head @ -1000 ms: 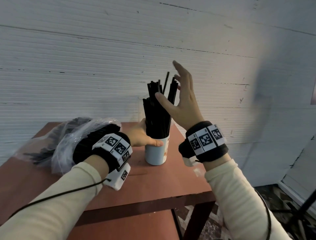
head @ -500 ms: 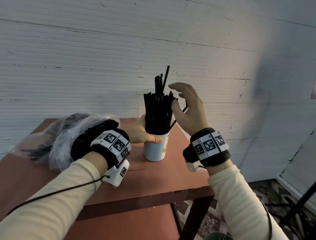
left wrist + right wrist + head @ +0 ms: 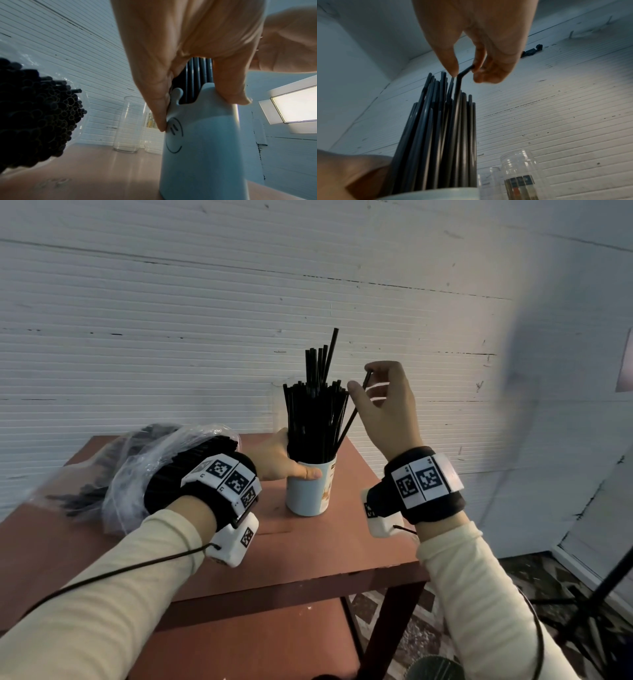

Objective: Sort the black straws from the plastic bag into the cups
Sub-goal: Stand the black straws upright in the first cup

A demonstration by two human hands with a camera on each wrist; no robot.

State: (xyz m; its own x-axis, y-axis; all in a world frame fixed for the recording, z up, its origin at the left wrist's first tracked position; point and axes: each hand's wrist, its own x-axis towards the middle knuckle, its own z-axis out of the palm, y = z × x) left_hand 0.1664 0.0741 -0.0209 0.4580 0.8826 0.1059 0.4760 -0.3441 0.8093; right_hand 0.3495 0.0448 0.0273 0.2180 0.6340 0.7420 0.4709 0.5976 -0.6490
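A pale blue cup (image 3: 310,491) (image 3: 202,142) with a smiley face stands on the red-brown table (image 3: 308,553), packed with upright black straws (image 3: 313,412) (image 3: 436,135). My left hand (image 3: 281,462) (image 3: 188,75) grips the cup at its rim. My right hand (image 3: 383,402) (image 3: 471,65) pinches the top of one leaning straw (image 3: 354,414) (image 3: 462,75), bent near its tip, whose lower end stands in the cup. A clear plastic bag (image 3: 150,470) with more black straws (image 3: 34,121) lies on the table's left side.
Two clear glass jars (image 3: 128,124) (image 3: 522,175) stand behind the cup by the white ribbed wall (image 3: 171,337). The table's front edge (image 3: 308,583) is near my wrists. A dark tripod leg (image 3: 599,594) stands on the floor at right.
My right hand has come down from open above the straws and closed its fingers on one straw at the bundle's right side. The left hand stays on the cup.
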